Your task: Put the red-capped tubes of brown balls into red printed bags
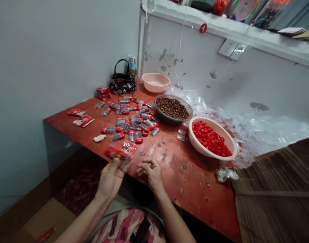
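My left hand (pixel 111 179) is closed on a red packet (pixel 116 152) with a yellow patch, smeared by motion, near the table's front edge. To its right, my right hand (pixel 151 173) has its fingers curled in towards the thumb; anything between them is too small to make out. Just beyond the hands lies a printed card (pixel 129 147) in red and white. Several clear containers with red caps and dark balls inside (pixel 126 126) are heaped past it. A crumpled white piece (pixel 99 138) lies left of the heap.
Flat red packets (pixel 83 120) lie at left. Behind stand a grey bowl of brown balls (pixel 172 108), a pink basin of red caps (pixel 212 138), another pink basin (pixel 156 82) and a handbag (pixel 122 82). Clear plastic containers (pixel 270 131) pile along the wall; stacked cardboard (pixel 278 189) borders the right.
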`<state>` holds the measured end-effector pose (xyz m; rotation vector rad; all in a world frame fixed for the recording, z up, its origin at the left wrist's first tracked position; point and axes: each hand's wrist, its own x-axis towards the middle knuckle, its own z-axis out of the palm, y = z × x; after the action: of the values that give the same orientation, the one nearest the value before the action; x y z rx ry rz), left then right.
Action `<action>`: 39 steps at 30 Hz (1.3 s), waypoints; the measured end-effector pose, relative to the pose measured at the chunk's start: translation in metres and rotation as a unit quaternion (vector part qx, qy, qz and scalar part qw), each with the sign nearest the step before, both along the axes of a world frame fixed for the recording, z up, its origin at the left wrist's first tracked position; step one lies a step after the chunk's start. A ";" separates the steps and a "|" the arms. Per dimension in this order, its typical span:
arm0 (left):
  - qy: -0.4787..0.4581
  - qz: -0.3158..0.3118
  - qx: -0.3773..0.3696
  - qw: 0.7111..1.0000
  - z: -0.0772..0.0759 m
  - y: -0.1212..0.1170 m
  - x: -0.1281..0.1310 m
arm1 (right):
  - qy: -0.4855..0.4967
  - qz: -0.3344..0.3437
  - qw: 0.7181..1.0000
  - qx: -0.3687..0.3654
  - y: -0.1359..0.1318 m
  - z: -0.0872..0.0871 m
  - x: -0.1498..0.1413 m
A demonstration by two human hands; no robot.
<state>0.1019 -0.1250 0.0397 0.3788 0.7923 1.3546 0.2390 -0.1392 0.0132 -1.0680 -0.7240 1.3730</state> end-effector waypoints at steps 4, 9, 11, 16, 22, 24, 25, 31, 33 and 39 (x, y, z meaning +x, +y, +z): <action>0.098 0.054 -0.014 0.994 -0.015 -0.003 -0.038 | -0.024 -0.005 1.000 -0.010 0.001 -0.001 0.002; 0.541 0.009 0.193 0.818 -0.039 0.025 -0.043 | -0.053 0.016 0.998 -0.008 0.003 -0.001 0.000; 0.657 0.003 0.273 0.702 -0.045 0.043 -0.036 | -0.075 0.028 0.997 -0.004 0.003 0.000 -0.003; 0.767 -0.013 0.303 0.565 -0.052 0.066 -0.021 | -0.117 0.047 0.992 0.012 0.005 0.003 -0.004; 0.757 0.043 0.320 0.569 -0.054 0.059 -0.016 | -0.150 -0.005 0.988 0.034 0.022 -0.001 -0.007; 0.739 0.058 0.335 0.582 -0.054 0.052 -0.012 | -0.136 -0.029 0.989 0.048 0.033 -0.001 -0.010; 0.730 0.057 0.345 0.587 -0.053 0.049 -0.010 | -0.125 -0.028 0.990 0.053 0.039 -0.001 -0.012; 0.736 0.076 0.308 0.598 -0.043 0.063 -0.039 | -0.088 -0.021 0.994 0.056 0.055 0.000 -0.016; 0.769 0.126 0.220 0.587 -0.044 0.084 -0.067 | -0.086 -0.017 0.995 0.051 0.055 -0.002 -0.015; 0.794 0.108 0.179 0.571 -0.051 0.121 -0.115 | -0.075 0.014 0.996 0.047 0.051 -0.005 -0.015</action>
<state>-0.0129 -0.0037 -0.0112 2.0606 2.0553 1.0867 0.2243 -0.0885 0.0081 -1.0986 -0.9075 1.2787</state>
